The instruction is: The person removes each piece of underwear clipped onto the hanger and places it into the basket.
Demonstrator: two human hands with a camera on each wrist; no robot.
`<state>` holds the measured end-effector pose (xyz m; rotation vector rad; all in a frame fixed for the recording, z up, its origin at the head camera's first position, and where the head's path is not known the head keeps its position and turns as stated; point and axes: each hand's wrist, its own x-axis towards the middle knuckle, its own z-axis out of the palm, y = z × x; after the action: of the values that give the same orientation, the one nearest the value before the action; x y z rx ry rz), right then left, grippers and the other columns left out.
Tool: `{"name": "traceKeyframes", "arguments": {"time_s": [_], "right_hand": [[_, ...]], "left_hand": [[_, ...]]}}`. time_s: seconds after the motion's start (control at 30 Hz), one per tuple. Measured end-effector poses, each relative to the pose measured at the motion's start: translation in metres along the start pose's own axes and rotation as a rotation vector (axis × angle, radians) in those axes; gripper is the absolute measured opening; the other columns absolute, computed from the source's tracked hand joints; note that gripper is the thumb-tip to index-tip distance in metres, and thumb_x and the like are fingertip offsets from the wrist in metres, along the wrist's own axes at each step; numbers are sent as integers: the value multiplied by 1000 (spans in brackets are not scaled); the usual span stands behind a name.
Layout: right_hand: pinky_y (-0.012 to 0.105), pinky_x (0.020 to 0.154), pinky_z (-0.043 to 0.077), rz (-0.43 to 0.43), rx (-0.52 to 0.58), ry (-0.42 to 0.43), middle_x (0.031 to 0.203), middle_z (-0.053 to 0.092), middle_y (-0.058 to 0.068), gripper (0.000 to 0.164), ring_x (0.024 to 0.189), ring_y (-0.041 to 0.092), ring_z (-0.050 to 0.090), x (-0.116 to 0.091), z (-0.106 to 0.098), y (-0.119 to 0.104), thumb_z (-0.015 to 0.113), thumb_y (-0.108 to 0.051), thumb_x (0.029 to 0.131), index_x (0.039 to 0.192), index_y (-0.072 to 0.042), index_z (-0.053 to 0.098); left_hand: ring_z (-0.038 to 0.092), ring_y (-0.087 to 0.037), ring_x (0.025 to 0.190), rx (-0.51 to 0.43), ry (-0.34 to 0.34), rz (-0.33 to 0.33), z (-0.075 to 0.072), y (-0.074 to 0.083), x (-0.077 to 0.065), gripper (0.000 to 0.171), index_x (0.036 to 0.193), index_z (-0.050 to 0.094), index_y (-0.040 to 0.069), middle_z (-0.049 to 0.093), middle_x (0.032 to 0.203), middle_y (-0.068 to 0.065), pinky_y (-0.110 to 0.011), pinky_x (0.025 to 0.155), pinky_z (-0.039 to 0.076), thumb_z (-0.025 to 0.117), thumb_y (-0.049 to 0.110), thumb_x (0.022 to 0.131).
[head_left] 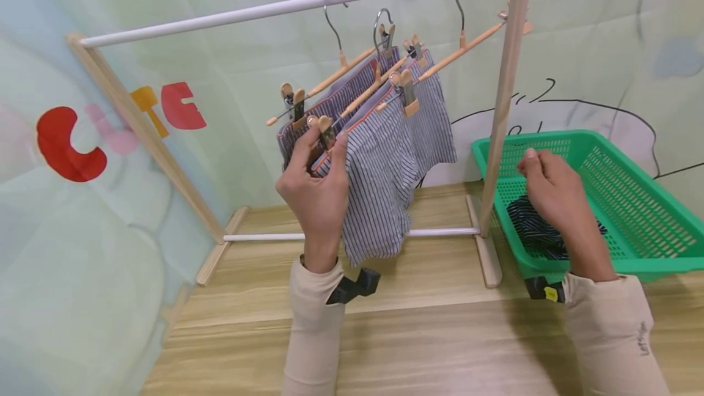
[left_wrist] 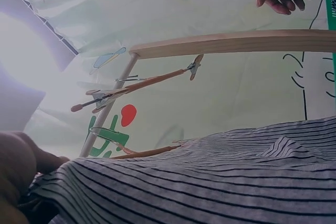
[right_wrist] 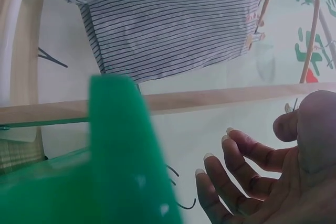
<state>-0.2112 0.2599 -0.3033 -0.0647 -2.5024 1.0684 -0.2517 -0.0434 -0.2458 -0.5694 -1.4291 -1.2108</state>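
My left hand [head_left: 316, 191] pinches the left clip [head_left: 327, 129] of a clip hanger between thumb and fingers, at the waistband of grey striped shorts [head_left: 379, 182]. That hanger's metal hook [head_left: 383, 14] appears just below the white rail [head_left: 247, 12]. The shorts hang down in front and fill the lower left wrist view. Behind them, darker striped shorts [head_left: 341, 87] hang from another clip hanger [head_left: 343, 70] on the rail. My right hand [head_left: 555, 188] hovers over the green basket [head_left: 651, 188], fingers loosely bent and holding nothing in the right wrist view.
A bare clip hanger [head_left: 464, 51] hangs at the rail's right end, its left clip overlapping the front shorts. Dark striped cloth [head_left: 530, 225] lies in the basket. The rack's wooden right post [head_left: 506, 96] stands between shorts and basket, on the wooden table [head_left: 418, 335].
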Motion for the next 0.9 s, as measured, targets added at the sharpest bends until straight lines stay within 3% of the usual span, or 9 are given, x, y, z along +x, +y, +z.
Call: {"name": "traceKeyframes", "arguments": {"time_s": [0.6,0.9], "right_hand": [[63,78,35,1,-10,-3,120,46,32,63,105,47,43,2,0,0,15,-44,102,119,8,48],[62,77,35,-3,-7,-9,119,46,32,64,103,47,43,2,1,1,16,-44,102,120,8,47]], "left_hand": [[66,-15,84,-8,-50,-65,-1,-4,-2,28,105,67,-3,71,97,-17,-37,72,57,73,9,81],[66,-9,84,11,-59,-165,-9,-8,3,26,101,69,0,72,97,-11,-38,66,57,75,12,78]]}}
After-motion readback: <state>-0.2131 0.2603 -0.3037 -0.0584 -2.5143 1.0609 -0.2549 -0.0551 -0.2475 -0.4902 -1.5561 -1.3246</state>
